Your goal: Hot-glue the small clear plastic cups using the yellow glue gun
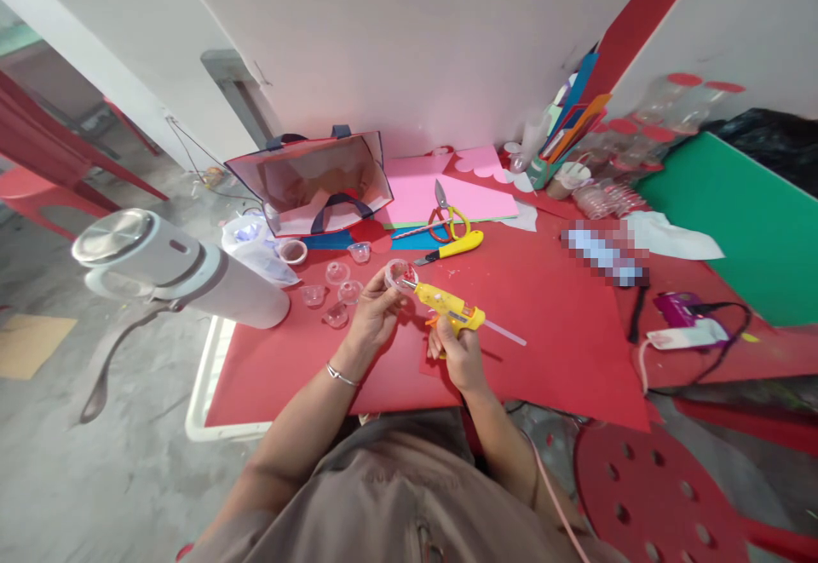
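Note:
My left hand pinches a small clear plastic cup above the red table covering. Wrapped round the handle of a yellow hot glue gun is my right hand. The gun's metal nozzle is at the cup's rim; whether it touches is too small to tell. A clear glue stick sticks out of the gun's back end. Several more clear plastic cups lie to the left of my left hand. Just beyond the gun rest a yellow utility knife and scissors with red and yellow handles.
A large white tumbler stands at the left table edge. An open paper bag and pink paper sheets are at the back. On the right are a power strip, a green board and red-lidded jars. A red stool is below right.

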A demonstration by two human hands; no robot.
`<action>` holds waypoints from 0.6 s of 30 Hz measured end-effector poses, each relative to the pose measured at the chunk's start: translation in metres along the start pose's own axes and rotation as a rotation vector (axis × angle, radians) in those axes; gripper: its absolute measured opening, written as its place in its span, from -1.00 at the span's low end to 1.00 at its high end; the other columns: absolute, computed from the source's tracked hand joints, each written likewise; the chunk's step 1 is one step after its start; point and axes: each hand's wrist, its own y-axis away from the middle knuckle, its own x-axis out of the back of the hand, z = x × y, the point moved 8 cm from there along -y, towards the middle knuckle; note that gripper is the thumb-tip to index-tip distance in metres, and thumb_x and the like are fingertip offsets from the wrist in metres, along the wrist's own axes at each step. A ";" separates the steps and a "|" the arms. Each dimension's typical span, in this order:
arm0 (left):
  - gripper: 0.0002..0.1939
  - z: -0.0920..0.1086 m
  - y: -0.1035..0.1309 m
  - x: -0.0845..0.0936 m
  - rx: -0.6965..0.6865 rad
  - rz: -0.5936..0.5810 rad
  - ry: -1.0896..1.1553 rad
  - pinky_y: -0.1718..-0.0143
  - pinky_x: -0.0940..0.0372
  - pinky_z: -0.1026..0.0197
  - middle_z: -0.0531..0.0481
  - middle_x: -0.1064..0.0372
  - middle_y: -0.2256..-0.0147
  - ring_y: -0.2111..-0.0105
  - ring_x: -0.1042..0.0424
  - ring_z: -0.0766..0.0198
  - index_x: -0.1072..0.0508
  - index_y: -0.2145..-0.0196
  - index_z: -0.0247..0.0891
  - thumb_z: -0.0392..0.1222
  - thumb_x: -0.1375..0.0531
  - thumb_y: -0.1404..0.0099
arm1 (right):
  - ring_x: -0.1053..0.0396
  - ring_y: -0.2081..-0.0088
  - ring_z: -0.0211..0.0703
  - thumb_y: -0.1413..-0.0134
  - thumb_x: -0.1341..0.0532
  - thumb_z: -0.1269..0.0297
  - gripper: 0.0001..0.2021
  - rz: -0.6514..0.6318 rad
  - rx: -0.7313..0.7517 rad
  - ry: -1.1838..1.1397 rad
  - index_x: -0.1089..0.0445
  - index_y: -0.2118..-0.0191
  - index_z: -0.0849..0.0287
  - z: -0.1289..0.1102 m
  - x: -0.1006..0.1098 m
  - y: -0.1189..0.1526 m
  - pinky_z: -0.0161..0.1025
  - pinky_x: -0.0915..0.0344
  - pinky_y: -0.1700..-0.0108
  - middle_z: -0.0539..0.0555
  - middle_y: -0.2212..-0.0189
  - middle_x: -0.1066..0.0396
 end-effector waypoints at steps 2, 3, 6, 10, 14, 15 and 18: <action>-0.47 0.001 -0.001 0.002 -0.024 0.026 -0.031 0.44 -0.36 0.36 -0.01 -0.64 0.10 0.44 -0.47 0.44 -0.66 0.09 -0.15 -0.32 -0.59 0.06 | -0.21 0.64 -0.31 -0.21 -0.33 -0.27 -0.44 0.000 0.007 -0.007 -0.30 0.51 0.11 0.002 0.000 0.001 -0.29 -0.25 0.53 -0.11 0.70 -0.22; -0.46 0.001 -0.001 0.003 -0.031 0.036 -0.041 0.45 -0.36 0.37 -0.01 -0.64 0.10 0.45 -0.47 0.44 -0.66 0.08 -0.15 -0.33 -0.59 0.07 | -0.21 0.64 -0.31 -0.23 -0.32 -0.27 -0.44 0.001 0.015 -0.005 -0.30 0.51 0.11 0.002 0.000 0.001 -0.29 -0.25 0.53 -0.10 0.69 -0.22; -0.46 0.003 -0.001 0.003 -0.033 0.035 -0.048 0.51 -0.31 0.39 0.00 -0.63 0.16 0.47 -0.44 0.45 -0.67 0.10 -0.18 -0.34 -0.59 0.09 | -0.23 0.64 -0.31 -0.26 -0.30 -0.25 -0.43 0.014 0.029 0.017 -0.27 0.54 0.11 0.004 0.001 0.000 -0.28 -0.25 0.51 -0.09 0.70 -0.23; -0.50 0.002 0.003 0.000 -0.002 -0.006 -0.036 0.55 -0.28 0.39 -0.05 -0.62 0.22 0.41 -0.50 0.36 -0.65 0.11 -0.23 -0.22 -0.60 0.04 | -0.24 0.63 -0.29 -0.25 -0.31 -0.25 -0.45 0.052 0.035 0.021 -0.29 0.50 0.10 0.003 0.009 -0.004 -0.27 -0.28 0.51 -0.10 0.69 -0.23; -0.46 -0.003 0.005 -0.001 0.076 -0.065 0.011 0.56 -0.25 0.41 -0.05 -0.57 0.32 0.39 -0.53 0.32 -0.63 0.09 -0.28 -0.10 -0.61 0.02 | -0.24 0.63 -0.28 -0.22 -0.34 -0.24 -0.49 0.056 0.044 0.013 -0.32 0.45 0.10 0.000 0.012 -0.007 -0.27 -0.29 0.52 -0.11 0.67 -0.24; -0.47 -0.004 0.005 -0.001 0.097 -0.075 0.025 0.57 -0.23 0.42 -0.03 -0.55 0.36 0.40 -0.52 0.33 -0.63 0.10 -0.29 -0.09 -0.61 0.01 | -0.24 0.63 -0.28 -0.23 -0.34 -0.24 -0.49 0.051 0.047 0.014 -0.32 0.45 0.10 -0.001 0.011 -0.007 -0.27 -0.29 0.52 -0.11 0.67 -0.24; -0.53 -0.008 0.005 0.001 0.169 -0.089 0.049 0.60 -0.18 0.43 -0.02 -0.48 0.44 0.45 -0.47 0.35 -0.62 0.13 -0.30 -0.06 -0.58 -0.04 | -0.25 0.62 -0.27 -0.23 -0.33 -0.24 -0.49 0.048 0.051 0.021 -0.32 0.45 0.10 -0.003 0.010 -0.007 -0.26 -0.28 0.52 -0.10 0.67 -0.25</action>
